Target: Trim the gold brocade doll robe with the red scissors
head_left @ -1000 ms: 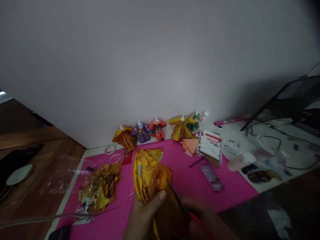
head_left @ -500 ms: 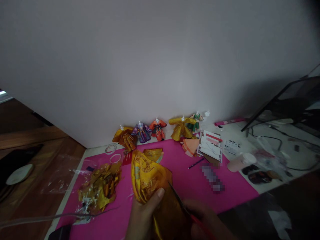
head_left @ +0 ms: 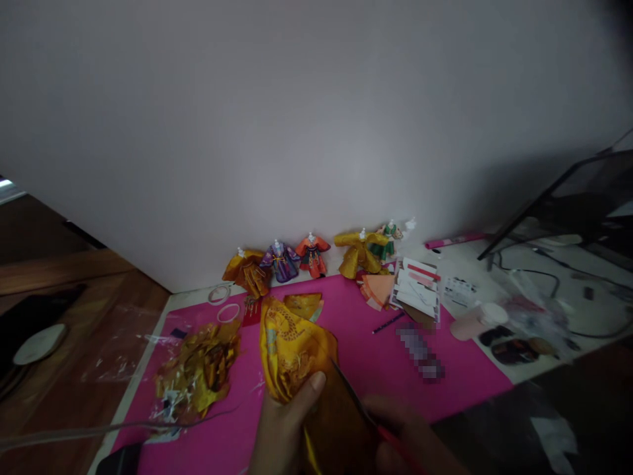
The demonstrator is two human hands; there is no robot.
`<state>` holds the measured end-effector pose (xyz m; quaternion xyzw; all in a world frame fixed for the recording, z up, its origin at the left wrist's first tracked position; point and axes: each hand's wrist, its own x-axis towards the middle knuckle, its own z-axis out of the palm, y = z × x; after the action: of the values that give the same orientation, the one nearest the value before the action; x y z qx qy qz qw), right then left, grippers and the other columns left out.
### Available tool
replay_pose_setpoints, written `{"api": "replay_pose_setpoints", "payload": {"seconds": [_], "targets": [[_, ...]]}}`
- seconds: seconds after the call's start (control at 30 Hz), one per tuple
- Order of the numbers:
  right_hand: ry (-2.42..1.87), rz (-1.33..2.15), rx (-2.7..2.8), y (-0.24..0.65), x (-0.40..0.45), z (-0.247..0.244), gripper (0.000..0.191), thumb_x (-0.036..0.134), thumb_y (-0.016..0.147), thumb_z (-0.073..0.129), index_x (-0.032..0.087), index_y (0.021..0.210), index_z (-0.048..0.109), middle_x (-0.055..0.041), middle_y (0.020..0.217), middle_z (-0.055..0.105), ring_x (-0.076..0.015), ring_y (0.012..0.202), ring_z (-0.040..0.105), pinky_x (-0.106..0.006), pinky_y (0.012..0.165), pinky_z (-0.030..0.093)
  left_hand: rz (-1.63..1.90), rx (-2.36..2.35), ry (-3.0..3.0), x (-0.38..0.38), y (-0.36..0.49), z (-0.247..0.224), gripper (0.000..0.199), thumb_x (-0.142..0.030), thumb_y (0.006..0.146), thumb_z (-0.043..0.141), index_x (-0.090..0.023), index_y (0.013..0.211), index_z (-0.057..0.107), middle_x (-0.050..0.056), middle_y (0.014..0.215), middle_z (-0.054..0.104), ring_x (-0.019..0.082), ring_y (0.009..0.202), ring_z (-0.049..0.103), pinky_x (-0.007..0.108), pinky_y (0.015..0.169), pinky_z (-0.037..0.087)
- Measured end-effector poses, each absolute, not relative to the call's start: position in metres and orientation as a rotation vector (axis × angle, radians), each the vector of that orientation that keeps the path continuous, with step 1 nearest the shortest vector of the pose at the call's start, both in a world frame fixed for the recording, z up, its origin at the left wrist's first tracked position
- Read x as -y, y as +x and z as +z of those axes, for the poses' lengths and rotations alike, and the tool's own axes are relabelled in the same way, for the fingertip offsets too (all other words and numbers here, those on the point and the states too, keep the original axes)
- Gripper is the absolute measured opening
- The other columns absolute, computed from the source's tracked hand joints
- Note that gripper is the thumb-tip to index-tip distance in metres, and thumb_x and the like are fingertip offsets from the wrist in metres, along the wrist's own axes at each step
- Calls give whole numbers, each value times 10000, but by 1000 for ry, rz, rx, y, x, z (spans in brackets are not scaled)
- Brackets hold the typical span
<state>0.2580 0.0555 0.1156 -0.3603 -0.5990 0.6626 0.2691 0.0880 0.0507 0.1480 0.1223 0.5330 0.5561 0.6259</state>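
Head view: left hand [head_left: 284,432] closed on gold dragon cloth [head_left: 291,349], thumb pressed on top. Right hand [head_left: 410,439] wrapped tight around red-handled scissors [head_left: 359,402], blades touching the cloth's right edge. Cloth low on pink mat [head_left: 445,369], near crumpled gold scraps [head_left: 198,369].

The left hand [head_left: 284,429] pinches the gold patterned fabric [head_left: 291,349] over the pink mat [head_left: 445,376]; the right hand [head_left: 410,442] grips red-handled scissors [head_left: 363,412] against it.
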Motion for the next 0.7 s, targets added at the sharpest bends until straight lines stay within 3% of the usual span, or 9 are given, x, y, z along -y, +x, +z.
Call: {"api": "replay_pose_setpoints", "payload": {"seconds": [0.2,0.37,0.53,0.7], "targets": [[-958,1808,1625,264,-57,119,927,949,695,467,119,1007,738,-82,862,629,-232,806,574,-356,773,502,1293,-1202,283,-50,88,148,681,-362,614,910,-160,1231,703,108,910,830,364,949,765,424,803,626],[-940,1847,1628,261,-63,122,899,958,666,484,124,897,728,-35,742,579,-185,691,515,-320,676,490,1271,-1197,271,-52,88,149,727,-371,600,913,-151,1256,691,112,864,829,371,902,773,441,799,625],[-934,1852,1612,261,-64,129,919,991,626,461,140,850,725,-40,759,581,-199,713,526,-323,674,479,1293,-1184,271,-51,90,150,720,-350,619,903,-163,1276,677,104,876,831,366,904,774,445,805,622],[-1000,1833,1543,266,-52,143,887,914,733,491,133,1089,715,-99,928,633,-265,898,589,-369,829,506,1279,-1186,277,-51,89,150,652,-362,594,911,-141,1179,727,133,913,827,384,943,764,462,819,617]]}}
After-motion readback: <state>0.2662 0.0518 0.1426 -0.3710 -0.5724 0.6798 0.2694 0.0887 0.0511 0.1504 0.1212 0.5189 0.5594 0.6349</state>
